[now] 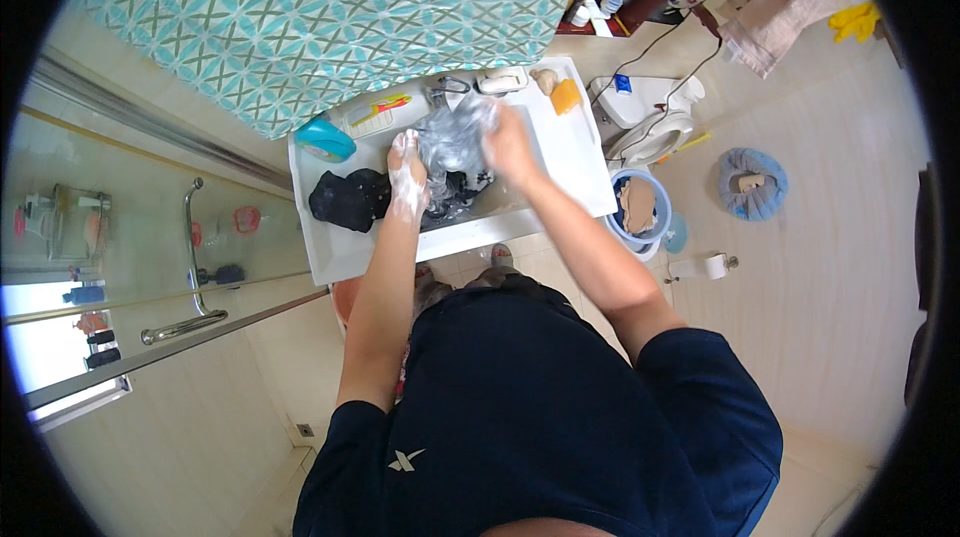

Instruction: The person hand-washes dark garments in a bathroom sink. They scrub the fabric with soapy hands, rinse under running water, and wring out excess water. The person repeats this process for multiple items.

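Observation:
In the white sink [330, 249], a wet grey cloth [452, 142], smeared by motion, is stretched between my two hands. My right hand [510, 145] is closed on its right end, raised a little over the basin. Coated in white foam, my left hand [408, 175] has its fingers curled at the cloth's left edge. Below the cloth lies a dark wet garment [452, 199], partly hidden, with small pale spots. A bundled black cloth [348, 199] rests on the sink's left side, beside my left wrist.
A turquoise bottle [326, 141], an orange-and-yellow brush [384, 109], a soap dish [502, 81] and an orange block [566, 97] line the sink's back. Right of it stand a toilet [660, 137] and a blue bucket [663, 209] with clothes. A glass shower door [130, 197] borders the left; a patterned curtain [340, 17] hangs behind.

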Available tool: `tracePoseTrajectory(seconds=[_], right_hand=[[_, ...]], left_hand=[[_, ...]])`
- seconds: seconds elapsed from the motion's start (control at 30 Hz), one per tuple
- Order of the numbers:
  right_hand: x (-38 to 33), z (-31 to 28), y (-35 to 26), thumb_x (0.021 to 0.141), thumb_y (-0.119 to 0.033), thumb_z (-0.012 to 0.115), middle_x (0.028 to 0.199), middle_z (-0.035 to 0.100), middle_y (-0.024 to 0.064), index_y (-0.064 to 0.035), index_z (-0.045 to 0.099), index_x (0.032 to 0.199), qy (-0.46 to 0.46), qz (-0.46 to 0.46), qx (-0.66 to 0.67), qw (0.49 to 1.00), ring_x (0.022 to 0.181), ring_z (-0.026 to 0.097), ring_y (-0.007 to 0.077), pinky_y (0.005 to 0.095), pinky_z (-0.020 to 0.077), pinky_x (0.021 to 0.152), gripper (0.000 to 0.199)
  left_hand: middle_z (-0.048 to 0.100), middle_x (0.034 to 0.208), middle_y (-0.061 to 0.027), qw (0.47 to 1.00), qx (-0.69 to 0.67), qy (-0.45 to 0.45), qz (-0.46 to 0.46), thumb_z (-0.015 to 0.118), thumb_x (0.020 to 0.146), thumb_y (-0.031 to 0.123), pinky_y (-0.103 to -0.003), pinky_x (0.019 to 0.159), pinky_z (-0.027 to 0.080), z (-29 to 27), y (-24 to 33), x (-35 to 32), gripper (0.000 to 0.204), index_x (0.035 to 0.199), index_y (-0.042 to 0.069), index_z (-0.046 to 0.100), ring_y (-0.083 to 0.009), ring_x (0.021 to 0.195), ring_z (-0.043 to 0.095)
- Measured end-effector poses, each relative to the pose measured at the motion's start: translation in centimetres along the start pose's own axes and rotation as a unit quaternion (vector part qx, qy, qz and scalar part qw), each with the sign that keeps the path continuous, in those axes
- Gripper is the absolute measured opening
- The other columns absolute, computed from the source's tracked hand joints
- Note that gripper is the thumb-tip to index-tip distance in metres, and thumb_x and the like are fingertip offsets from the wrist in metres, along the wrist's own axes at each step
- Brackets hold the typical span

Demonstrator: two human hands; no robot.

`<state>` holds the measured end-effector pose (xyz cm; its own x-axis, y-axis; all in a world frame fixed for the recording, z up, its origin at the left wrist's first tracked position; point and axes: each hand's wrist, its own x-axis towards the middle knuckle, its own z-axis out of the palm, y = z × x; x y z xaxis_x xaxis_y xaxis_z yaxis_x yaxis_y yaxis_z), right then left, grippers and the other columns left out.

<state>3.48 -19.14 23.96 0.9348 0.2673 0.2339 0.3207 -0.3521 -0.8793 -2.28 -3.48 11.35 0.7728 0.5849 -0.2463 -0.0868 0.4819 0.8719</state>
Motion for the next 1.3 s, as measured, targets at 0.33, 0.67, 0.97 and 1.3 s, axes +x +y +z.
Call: tracePoseTrajectory(seconds=[0.33,0.67,0.97,1.3], right_hand=[[-1.5,8.0,2.9,0.087,-0.024,0.062,0.088,0.069,0.0281,0.0003,0.068,0.083,-0.027,-0.068,-0.033,0.997,0.084,0.069,0.0432,0.0473,0.0533,0.072,0.025],[-1.2,8.5,3.9,0.089,-0.022,0.06,0.091,0.07,0.0254,0.0002,0.068,0.092,-0.031,0.081,0.027,0.996,0.086,0.07,0.04,0.046,0.0534,0.075,0.024],[-0.5,8.1,2.5,0.09,-0.028,0.059,0.092,0.069,0.0278,0.001,0.066,0.087,-0.029,0.145,0.021,0.989,0.09,0.067,0.0446,0.0499,0.0529,0.078,0.03],[-0.3,3.5,-3.7,0.096,-0.028,0.057,0.095,0.068,0.0257,-0.0012,0.061,0.107,-0.225,-0.091,0.022,0.97,0.092,0.064,0.0463,0.0522,0.0504,0.079,0.029]], left_hand=[[0.067,0.093,-0.0063,0.863,-0.419,-0.252,-0.129,0.054,0.098,0.042,-0.034,0.084,0.055,1.9,-1.4,-0.5,0.035,0.099,0.009,0.065,-0.0205,0.085,0.065],[0.062,0.078,-0.0008,0.928,-0.274,-0.216,-0.133,0.053,0.102,0.027,-0.031,0.073,0.052,3.3,1.1,0.8,0.028,0.088,0.008,0.067,-0.0154,0.074,0.061],[0.062,0.078,-0.0031,0.991,-0.095,-0.077,-0.045,0.058,0.099,0.032,-0.031,0.069,0.051,4.8,2.5,-0.8,0.028,0.084,0.009,0.061,-0.0155,0.076,0.061],[0.069,0.079,-0.0047,0.87,-0.36,-0.306,-0.142,0.048,0.104,0.03,-0.03,0.069,0.058,-1.7,1.1,3.4,0.031,0.091,0.008,0.066,-0.0175,0.075,0.069]])
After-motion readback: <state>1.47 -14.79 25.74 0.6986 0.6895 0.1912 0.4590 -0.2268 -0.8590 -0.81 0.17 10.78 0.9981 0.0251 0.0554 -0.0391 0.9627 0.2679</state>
